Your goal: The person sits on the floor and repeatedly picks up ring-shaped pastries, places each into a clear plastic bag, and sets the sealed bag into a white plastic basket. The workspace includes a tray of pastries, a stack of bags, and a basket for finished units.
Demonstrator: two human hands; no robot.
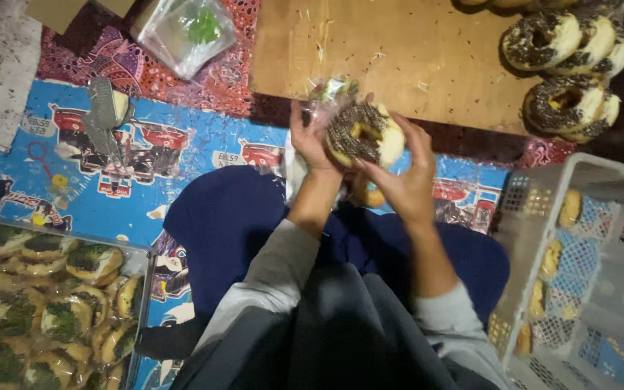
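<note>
A ring doughnut (pixel 365 133) topped with dark sprinkles is held above my lap, partly inside a clear plastic bag (pixel 332 92). My right hand (pixel 403 178) grips the doughnut from the right and below. Holding the bag's edge on the left side is my left hand (pixel 310 137), thumb against the plastic. Both forearms wear grey sleeves. I sit cross-legged in dark blue trousers (pixel 222 217).
A wooden board (pixel 370 50) ahead carries more sprinkled doughnuts (pixel 568 65) at the right. A white plastic basket (pixel 579 267) with bagged doughnuts stands at the right. A tray (pixel 142 278) of green-topped doughnuts lies at the left. A bag (pixel 185 30) and a sealer tool (pixel 106 115) rest on the patterned mat.
</note>
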